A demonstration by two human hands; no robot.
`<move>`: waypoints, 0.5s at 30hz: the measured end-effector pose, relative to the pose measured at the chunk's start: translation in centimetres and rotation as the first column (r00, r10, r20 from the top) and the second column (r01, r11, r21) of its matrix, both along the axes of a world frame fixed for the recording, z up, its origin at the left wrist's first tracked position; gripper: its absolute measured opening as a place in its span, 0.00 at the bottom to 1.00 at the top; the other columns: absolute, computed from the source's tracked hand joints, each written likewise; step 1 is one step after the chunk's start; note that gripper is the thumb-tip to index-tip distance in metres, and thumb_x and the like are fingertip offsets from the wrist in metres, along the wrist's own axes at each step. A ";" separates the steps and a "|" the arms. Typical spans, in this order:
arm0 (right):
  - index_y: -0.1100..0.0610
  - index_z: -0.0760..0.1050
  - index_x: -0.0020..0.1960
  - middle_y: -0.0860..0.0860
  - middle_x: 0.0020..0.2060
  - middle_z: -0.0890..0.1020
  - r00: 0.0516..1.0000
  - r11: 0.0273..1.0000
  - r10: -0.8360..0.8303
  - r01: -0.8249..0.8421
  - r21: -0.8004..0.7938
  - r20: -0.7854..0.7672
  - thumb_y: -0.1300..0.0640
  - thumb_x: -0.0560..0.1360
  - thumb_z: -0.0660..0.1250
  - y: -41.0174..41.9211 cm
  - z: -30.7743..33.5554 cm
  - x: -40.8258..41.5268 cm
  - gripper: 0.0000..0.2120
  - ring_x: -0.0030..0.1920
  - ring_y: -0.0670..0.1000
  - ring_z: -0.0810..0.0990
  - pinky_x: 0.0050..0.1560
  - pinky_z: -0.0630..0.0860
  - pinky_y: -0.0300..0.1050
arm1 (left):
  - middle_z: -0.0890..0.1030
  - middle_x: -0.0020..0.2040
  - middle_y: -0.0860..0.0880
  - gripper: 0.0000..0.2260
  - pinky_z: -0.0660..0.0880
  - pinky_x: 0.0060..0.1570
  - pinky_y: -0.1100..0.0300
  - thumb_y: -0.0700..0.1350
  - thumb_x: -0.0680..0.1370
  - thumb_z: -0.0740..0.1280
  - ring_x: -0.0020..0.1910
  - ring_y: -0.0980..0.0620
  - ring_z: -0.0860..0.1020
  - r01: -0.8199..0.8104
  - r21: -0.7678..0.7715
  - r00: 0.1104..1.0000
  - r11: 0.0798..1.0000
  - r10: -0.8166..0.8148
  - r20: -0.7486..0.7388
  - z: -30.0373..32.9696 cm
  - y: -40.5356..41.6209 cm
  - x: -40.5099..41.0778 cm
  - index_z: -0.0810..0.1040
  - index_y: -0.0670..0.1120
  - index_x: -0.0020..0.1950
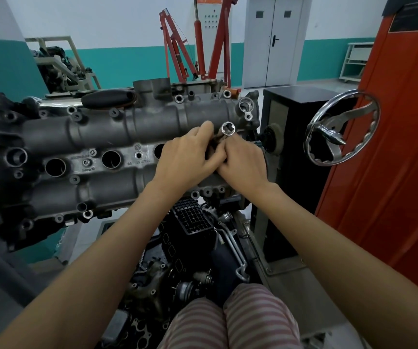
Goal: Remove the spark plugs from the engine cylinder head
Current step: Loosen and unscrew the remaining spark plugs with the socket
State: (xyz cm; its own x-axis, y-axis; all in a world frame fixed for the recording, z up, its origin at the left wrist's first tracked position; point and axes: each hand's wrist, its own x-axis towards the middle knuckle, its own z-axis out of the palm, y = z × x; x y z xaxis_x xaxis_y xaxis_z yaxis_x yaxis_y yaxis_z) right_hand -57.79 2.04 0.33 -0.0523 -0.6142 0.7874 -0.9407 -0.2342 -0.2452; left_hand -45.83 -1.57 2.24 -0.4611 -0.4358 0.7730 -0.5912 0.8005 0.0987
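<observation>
Both hands — left hand (pixel 186 157), right hand (pixel 243 163) — close together around a socket (pixel 228 128), its open end up, likely readying it over the cylinder head (pixel 102 132) — above the plug holes (pixel 111 158).

Bright, even room light, wide-angle view.
Soft shadows under my arms; glare on the chrome handwheel (pixel 341 127); edges bend and blur, the floor below me looks smeared.
</observation>
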 end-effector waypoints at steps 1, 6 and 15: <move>0.60 0.71 0.42 0.50 0.35 0.74 1.000 0.999 -0.012 0.012 0.035 -0.003 0.56 0.72 0.64 -0.1 0.0 0.0 0.07 0.32 0.54 0.75 0.30 0.64 0.43 | 0.76 0.35 0.47 0.17 0.68 0.29 0.55 0.56 0.76 0.55 0.30 0.44 0.74 -0.004 -0.002 1.000 1.000 0.004 0.004 -0.1 -0.1 0.0 0.70 0.42 0.45; 0.56 0.73 0.48 0.49 0.42 0.78 0.997 0.995 -0.065 0.067 0.071 -0.038 0.47 0.74 0.61 -0.7 0.0 -0.3 0.12 0.40 0.50 0.77 0.36 0.64 0.40 | 0.72 0.27 0.48 0.20 0.61 0.28 0.58 0.55 0.78 0.62 0.28 0.46 0.73 -0.004 0.047 0.999 0.999 0.006 -0.043 -0.1 -0.4 0.2 0.74 0.40 0.37; 0.56 0.69 0.34 0.50 0.28 0.74 1.000 0.998 0.005 -0.005 -0.069 0.008 0.59 0.70 0.68 0.2 0.1 0.2 0.10 0.27 0.48 0.66 0.25 0.53 0.37 | 0.74 0.33 0.49 0.15 0.66 0.26 0.57 0.55 0.75 0.57 0.28 0.48 0.71 0.010 0.005 1.000 1.000 -0.009 -0.012 0.1 0.2 0.1 0.68 0.42 0.43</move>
